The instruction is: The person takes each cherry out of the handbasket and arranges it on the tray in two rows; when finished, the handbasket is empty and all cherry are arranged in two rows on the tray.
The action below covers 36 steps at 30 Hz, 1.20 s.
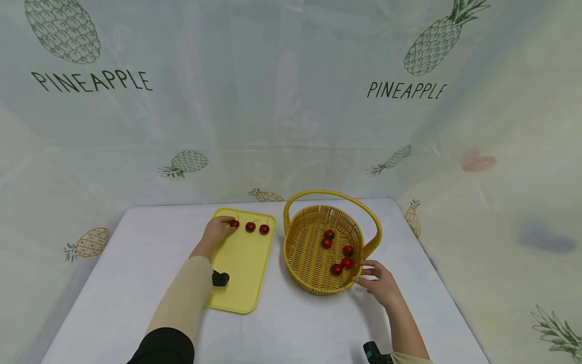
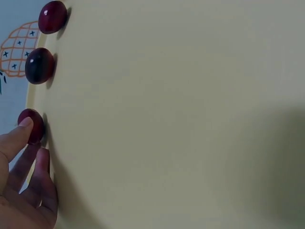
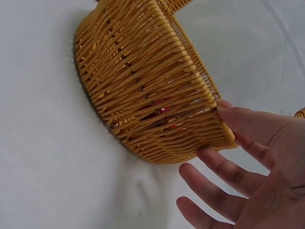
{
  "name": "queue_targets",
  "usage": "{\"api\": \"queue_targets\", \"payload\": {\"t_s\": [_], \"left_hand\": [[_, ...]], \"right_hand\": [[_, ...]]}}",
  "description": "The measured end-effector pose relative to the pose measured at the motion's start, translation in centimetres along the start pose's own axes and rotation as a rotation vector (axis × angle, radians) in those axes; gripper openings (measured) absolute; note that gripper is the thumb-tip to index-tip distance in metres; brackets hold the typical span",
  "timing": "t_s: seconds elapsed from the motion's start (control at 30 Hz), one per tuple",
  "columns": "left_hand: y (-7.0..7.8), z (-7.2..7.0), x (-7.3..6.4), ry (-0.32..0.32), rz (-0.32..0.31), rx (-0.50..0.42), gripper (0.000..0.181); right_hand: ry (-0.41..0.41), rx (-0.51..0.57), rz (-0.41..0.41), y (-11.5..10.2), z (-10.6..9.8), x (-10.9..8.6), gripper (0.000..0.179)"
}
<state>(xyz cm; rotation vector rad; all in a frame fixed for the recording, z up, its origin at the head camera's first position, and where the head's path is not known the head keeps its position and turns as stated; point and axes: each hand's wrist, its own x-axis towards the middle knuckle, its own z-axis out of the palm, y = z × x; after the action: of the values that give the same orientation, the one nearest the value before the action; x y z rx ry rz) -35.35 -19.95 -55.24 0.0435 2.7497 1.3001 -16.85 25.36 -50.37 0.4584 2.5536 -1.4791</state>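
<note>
My left hand is at the far left of a yellow tray. Its thumb and finger pinch a dark red cherry, the leftmost of three in a row. The middle cherry and the right one lie along the tray's far end. At the near right side of a yellow woven basket, my right hand holds the rim lightly. Its thumb lies over the edge in the right wrist view, the other fingers loosely spread by the outer wall. Several red cherries lie inside the basket.
The basket's tall arched handle rises over it. Tray and basket stand side by side on a white table. A curtain with pineapple prints hangs behind the table. Black wrist devices are on both arms.
</note>
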Motion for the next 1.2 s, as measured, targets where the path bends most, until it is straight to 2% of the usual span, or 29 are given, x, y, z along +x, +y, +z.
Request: {"api": "queue_targets", "payload": {"t_s": [0.4, 0.83, 1.2], "left_hand": [[0.1, 0.15, 0.32, -0.029, 0.013, -0.008, 0.043], [-0.07, 0.32, 0.21, -0.035, 0.029, -0.018, 0.041], [0.23, 0.29, 0.01, -0.035, 0.019, -0.013, 0.04]], "right_hand": [[0.004, 0.0, -0.012, -0.07, -0.11, -0.05, 0.053], [0.009, 0.003, -0.014, 0.03, 0.01, -0.05, 0.054], [0.011, 0.011, -0.009, -0.23, 0.05, -0.35, 0.053]]}}
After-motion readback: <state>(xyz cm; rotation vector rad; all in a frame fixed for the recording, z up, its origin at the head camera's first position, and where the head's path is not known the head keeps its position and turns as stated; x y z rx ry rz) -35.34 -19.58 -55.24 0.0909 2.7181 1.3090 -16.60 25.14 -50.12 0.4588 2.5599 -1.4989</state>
